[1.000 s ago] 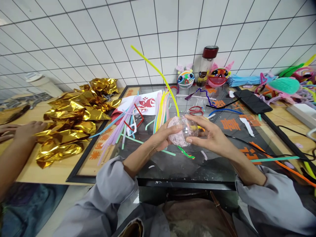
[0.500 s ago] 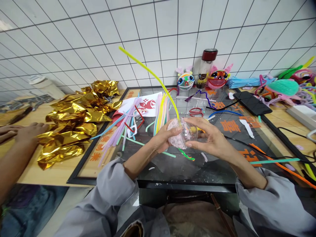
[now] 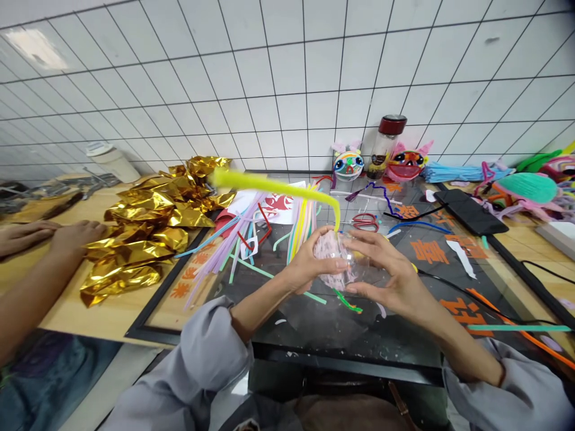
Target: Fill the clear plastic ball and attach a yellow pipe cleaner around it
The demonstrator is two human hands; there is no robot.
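Note:
A clear plastic ball [image 3: 333, 263], its left part covered in pale pink fuzz, is held above the dark glass tabletop between both hands. My left hand [image 3: 309, 263] grips the pink side, thumb across the front. My right hand [image 3: 389, 269] curls round the clear side, its fingers and thumb on the ball. A yellow pipe cleaner [image 3: 287, 188] rises from the ball's top, bends sharply and runs left; its far end is blurred. Below the ball lies a green twisted pipe cleaner [image 3: 348, 301]. What the left fingers touch behind the ball is hidden.
Gold foil [image 3: 144, 221] and bundled pipe cleaners [image 3: 224, 245] lie left. Red-handled scissors [image 3: 365, 222], a glass bottle [image 3: 380, 158] and two decorated balls [image 3: 348, 164] stand or lie behind. A phone [image 3: 471, 211] is right. Another person's hand [image 3: 78, 234] rests far left.
The yellow pipe cleaner has swung down from a steep upward slant to nearly level, now bent near the ball. Both hands still hold the ball. The camera view has shifted slightly.

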